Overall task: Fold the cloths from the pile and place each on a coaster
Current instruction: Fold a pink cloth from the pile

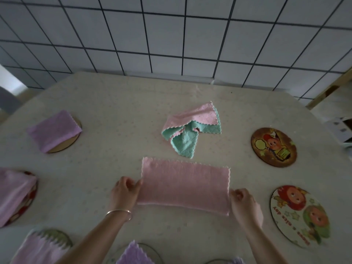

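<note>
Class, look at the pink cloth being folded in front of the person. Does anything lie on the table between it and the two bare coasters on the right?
Nothing visible does. The pink cloth, held at its ends by the left hand and right hand, has only bare tablecloth between it and the dark coaster and the light coaster.

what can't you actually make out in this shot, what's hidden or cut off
- Head view: designs of the left coasters, covered by folded cloths.
- Cloths and coasters along the bottom edge, cut off.
- Fingertips of the left hand and right hand at the pink cloth, blurred.
- Cloth count in the pile, overlapped.
</note>
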